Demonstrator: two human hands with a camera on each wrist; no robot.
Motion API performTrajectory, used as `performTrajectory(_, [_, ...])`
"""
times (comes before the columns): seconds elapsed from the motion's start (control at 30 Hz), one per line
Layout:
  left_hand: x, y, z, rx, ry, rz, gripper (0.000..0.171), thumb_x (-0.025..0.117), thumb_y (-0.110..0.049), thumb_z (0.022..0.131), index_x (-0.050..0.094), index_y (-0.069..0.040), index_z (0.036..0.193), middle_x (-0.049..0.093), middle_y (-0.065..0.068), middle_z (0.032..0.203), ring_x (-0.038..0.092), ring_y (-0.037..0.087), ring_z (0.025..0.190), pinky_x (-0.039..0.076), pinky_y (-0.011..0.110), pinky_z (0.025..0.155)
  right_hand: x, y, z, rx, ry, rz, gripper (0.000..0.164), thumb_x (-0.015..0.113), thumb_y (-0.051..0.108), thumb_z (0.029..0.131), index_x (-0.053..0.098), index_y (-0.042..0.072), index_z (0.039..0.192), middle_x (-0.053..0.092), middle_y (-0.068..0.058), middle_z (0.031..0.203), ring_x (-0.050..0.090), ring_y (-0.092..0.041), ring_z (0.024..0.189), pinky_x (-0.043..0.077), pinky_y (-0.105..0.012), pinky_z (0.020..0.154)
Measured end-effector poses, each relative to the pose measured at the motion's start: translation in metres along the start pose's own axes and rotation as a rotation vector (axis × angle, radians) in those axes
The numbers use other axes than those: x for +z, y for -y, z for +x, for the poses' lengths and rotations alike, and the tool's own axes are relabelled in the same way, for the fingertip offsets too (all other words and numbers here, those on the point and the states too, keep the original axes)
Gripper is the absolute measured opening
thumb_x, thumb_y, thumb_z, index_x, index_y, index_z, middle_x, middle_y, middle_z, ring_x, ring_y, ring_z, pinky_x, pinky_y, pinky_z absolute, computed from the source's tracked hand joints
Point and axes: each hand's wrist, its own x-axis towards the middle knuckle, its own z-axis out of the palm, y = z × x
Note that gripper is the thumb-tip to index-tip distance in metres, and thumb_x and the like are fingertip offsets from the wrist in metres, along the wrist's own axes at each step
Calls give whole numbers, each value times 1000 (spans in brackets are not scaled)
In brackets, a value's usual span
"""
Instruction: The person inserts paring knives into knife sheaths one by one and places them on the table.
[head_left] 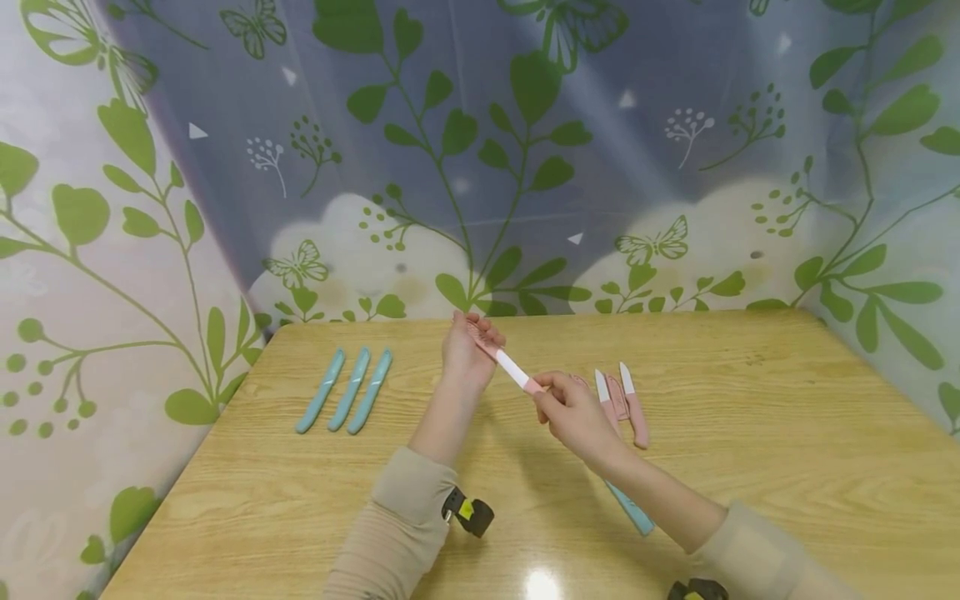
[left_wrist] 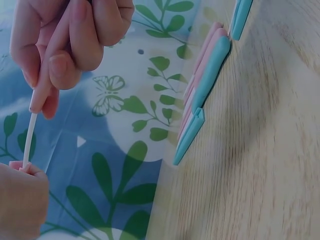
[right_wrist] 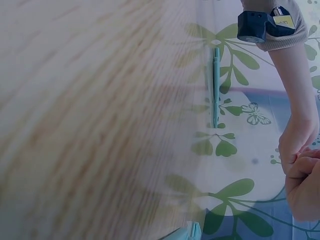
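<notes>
My left hand (head_left: 467, 357) grips a pink sheath (head_left: 480, 337) above the middle of the table. The right hand (head_left: 581, 415) pinches the pink handle (head_left: 532, 387) of a small knife. Its white blade (head_left: 513, 369) spans the gap between the hands, and its tip end meets the sheath. In the left wrist view, the blade (left_wrist: 29, 140) runs down from the right hand (left_wrist: 75, 45) to the left hand (left_wrist: 22, 202); how much lies inside the sheath cannot be told. In the right wrist view, the hands overlap and hide the knife.
Three teal sheathed knives (head_left: 357, 390) lie side by side at the table's left. Beyond the right hand lie pink knives with bare white blades (head_left: 627, 379) and a pink sheath (head_left: 617, 397). A teal piece (head_left: 632, 508) pokes out under the right forearm. A patterned curtain (head_left: 480, 167) hangs behind.
</notes>
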Motion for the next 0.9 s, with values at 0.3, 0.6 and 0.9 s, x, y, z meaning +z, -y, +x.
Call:
performTrajectory(0.3, [1, 5, -1, -16, 15, -21, 35, 25, -35, 103, 36, -13, 79, 38, -4, 62, 36, 6, 50, 33, 17, 50, -1, -2, 1, -3, -15, 17, 25, 46, 11, 96, 54, -2, 116, 50, -4, 68, 32, -8, 46, 25, -17, 40])
performTrajectory(0.6, [0, 9, -2, -36, 34, -5, 34, 25, -35, 103, 36, -13, 80, 36, -3, 66, 35, 7, 53, 32, 17, 52, -2, -1, 2, -9, -15, 5, 30, 46, 11, 96, 52, -4, 121, 51, -3, 69, 32, -7, 45, 25, -17, 39])
performTrajectory(0.9, [-1, 15, -5, -57, 56, 4, 34, 26, -36, 103, 36, -13, 80, 36, -3, 65, 36, 7, 52, 32, 17, 51, 0, -2, 4, -12, -21, 13, 29, 46, 8, 95, 52, -4, 120, 51, -4, 68, 32, -7, 45, 24, -17, 39])
